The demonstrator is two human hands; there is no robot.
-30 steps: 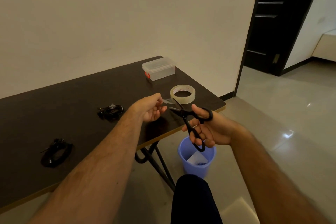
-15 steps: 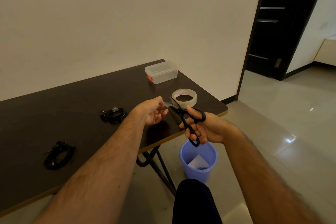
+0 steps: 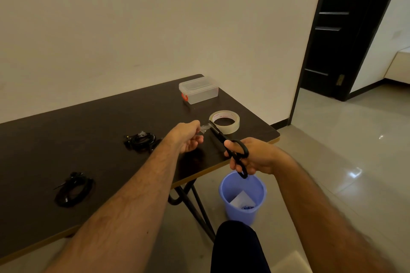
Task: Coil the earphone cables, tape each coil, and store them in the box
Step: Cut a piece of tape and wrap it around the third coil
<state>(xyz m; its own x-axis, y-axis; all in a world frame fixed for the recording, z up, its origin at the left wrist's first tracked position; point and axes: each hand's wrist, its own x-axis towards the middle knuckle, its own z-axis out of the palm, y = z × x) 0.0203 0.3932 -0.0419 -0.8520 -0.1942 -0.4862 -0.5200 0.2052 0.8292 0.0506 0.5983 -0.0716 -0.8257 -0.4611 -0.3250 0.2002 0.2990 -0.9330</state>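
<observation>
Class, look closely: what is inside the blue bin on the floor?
Inside the blue bin lies a pale sheet of paper and a small blue item beside it. The bin's near wall hides the rest of its bottom.

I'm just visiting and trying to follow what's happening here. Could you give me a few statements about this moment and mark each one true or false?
1. The right hand holds black scissors. True.
2. The left hand holds an earphone coil. False: it pinches a strip of clear tape.
3. The box has its lid off. False: the lid is on.
4. Two cable coils lie on the table, the near coil and the far coil. True.
5. The tape roll is in the blue bin. False: it lies on the table near the scissor blades.
</observation>
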